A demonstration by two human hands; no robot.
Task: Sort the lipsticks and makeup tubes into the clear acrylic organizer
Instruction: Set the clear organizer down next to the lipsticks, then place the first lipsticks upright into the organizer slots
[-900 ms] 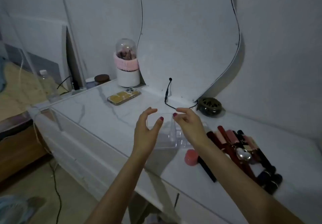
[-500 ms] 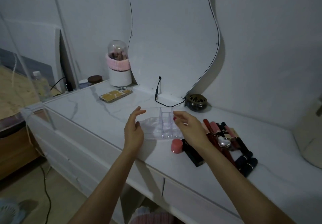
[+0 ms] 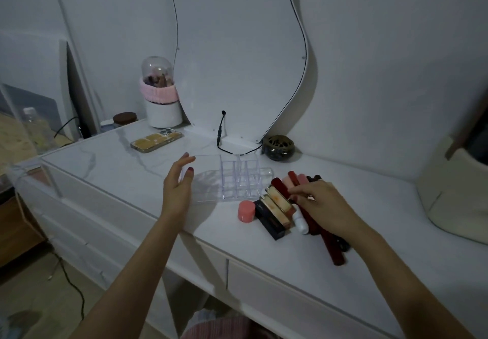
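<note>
The clear acrylic organizer point(image 3: 237, 177) lies on the white marble desk top, and its small compartments hold nothing I can see. My left hand point(image 3: 177, 191) is open at its left end, fingers spread, thumb by the wall. To the organizer's right lies a pile of lipsticks and tubes: a pink round-capped one point(image 3: 246, 211), a black-and-gold lipstick point(image 3: 274, 206), a white tube point(image 3: 301, 222), long dark red tubes point(image 3: 332, 249) and pink ones point(image 3: 295, 179). My right hand point(image 3: 322, 204) rests on the pile, fingertips curled at the gold lipstick; whether it grips anything is hidden.
A phone point(image 3: 155, 142) lies at the back left, near a domed brush holder point(image 3: 161, 101). A dark round bowl point(image 3: 277, 147) and a black cable point(image 3: 220, 133) sit at the foot of the curvy mirror point(image 3: 237, 61). A cream bag point(image 3: 459, 199) stands at the right.
My right hand left the organizer's right end and moved right onto the lipstick pile. My left hand stays at the organizer's left end. The view has shifted to the right.
</note>
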